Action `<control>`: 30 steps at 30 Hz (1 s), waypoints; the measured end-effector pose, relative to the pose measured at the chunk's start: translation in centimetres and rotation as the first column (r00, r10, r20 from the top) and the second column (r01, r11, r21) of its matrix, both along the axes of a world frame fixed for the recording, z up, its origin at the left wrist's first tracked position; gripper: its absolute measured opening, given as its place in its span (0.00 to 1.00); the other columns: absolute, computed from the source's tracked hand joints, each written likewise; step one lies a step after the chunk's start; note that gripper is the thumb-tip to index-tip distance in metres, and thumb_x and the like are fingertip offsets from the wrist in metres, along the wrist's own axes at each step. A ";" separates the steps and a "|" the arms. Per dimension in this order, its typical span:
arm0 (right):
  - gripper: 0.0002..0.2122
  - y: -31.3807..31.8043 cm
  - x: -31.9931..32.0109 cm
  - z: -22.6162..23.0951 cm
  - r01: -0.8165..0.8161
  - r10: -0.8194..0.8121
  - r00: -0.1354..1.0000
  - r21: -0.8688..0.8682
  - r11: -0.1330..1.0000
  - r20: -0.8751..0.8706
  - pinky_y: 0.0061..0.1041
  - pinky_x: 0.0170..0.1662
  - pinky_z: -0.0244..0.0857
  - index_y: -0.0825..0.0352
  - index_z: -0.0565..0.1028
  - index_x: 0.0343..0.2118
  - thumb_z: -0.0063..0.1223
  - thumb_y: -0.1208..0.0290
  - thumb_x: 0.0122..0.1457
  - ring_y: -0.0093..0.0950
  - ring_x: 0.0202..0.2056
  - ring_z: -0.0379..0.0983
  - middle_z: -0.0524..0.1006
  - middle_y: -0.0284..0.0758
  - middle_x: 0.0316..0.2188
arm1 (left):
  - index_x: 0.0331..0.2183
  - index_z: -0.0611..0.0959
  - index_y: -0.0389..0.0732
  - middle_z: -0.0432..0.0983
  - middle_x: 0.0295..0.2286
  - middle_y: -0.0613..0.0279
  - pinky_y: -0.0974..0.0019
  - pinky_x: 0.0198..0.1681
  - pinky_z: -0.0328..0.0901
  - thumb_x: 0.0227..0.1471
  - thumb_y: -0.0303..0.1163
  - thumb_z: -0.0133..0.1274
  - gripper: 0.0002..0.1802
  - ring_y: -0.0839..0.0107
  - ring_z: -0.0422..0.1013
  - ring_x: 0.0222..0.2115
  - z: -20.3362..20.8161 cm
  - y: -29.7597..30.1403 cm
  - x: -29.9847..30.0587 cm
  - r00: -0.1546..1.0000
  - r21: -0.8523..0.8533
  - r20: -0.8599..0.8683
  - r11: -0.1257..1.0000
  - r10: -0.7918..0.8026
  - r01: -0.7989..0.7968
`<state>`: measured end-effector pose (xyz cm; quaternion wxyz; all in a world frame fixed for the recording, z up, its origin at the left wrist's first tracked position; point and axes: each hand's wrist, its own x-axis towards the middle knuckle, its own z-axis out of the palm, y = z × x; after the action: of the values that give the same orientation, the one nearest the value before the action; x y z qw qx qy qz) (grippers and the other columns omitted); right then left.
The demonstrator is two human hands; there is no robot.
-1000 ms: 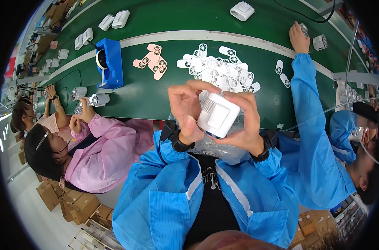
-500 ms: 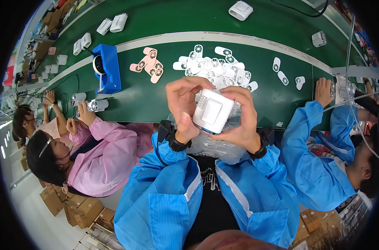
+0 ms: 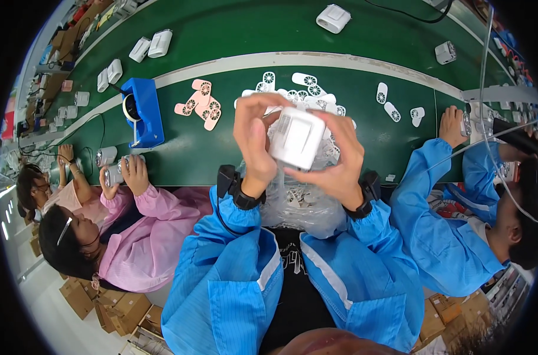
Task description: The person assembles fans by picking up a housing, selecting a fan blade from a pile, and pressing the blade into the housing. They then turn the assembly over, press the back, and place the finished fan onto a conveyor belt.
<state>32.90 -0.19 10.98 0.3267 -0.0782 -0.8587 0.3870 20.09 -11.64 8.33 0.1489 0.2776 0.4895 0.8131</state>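
Up in front of my chest is a white boxy plastic housing [image 3: 298, 137], a raised rectangular panel on the side facing me. My left hand [image 3: 256, 142] curls around its left side, fingertips reaching over the far top edge and the thumb alongside. On the right, my right hand [image 3: 344, 155] grips it, thumb under the near lower edge and fingers at the far right corner. Below the hands lies a clear plastic bag [image 3: 307, 216] with small white pieces inside. Beyond them, flat white plates with round spoked grilles [image 3: 307, 89] lie heaped, partly hidden by my hands.
Pink plates [image 3: 205, 102] lie left of the heap, beside a blue tape dispenser [image 3: 148, 112]. A few white plates [image 3: 392, 111] lie to the right. Several housings [image 3: 334, 19] stand on the green surface past the pale rail [image 3: 269, 59]. Co-workers sit close on both sides.
The housing has tilted slightly in my hands. My left thumb has moved back off its near left edge. The view has shifted, showing more of the bag. The pink-sleeved person's hands have moved together around a housing.
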 end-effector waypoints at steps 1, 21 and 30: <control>0.44 0.5 -0.4 0.0 0.022 -0.022 1.000 -0.025 0.999 -0.001 0.36 0.55 0.70 0.72 0.70 0.60 0.83 0.67 0.38 0.36 0.52 0.76 0.79 0.44 0.52 | 0.49 0.71 0.35 0.75 0.44 0.42 0.52 0.51 0.71 0.65 0.52 0.48 0.28 0.53 0.76 0.46 0.5 0.9 -0.6 1.000 0.031 0.010 1.000 -0.003 0.003; 0.39 25.1 -13.8 -8.5 0.511 -0.585 0.811 0.507 0.695 -0.016 0.32 0.47 0.73 0.73 0.73 0.59 0.75 0.51 0.51 0.37 0.47 0.75 0.76 0.46 0.51 | 0.60 0.70 0.38 0.81 0.46 0.51 0.54 0.54 0.70 0.42 0.42 0.78 0.49 0.56 0.78 0.45 -5.8 16.4 -21.3 0.741 -0.574 -0.570 0.817 -0.356 -0.049; 0.32 23.9 -11.9 -5.9 0.381 -0.353 0.874 -0.018 0.925 0.332 0.30 0.44 0.74 0.70 0.74 0.58 0.68 0.50 0.59 0.33 0.41 0.79 0.79 0.41 0.44 | 0.64 0.67 0.40 0.78 0.52 0.50 0.50 0.67 0.59 0.37 0.48 0.79 0.58 0.48 0.70 0.59 -7.4 15.7 -20.9 0.731 -0.478 -0.651 0.858 -0.205 -0.185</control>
<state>21.04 23.71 5.13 0.2456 -0.3155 -0.8531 0.3352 -0.81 4.05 0.89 0.0316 0.5089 0.7057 0.4920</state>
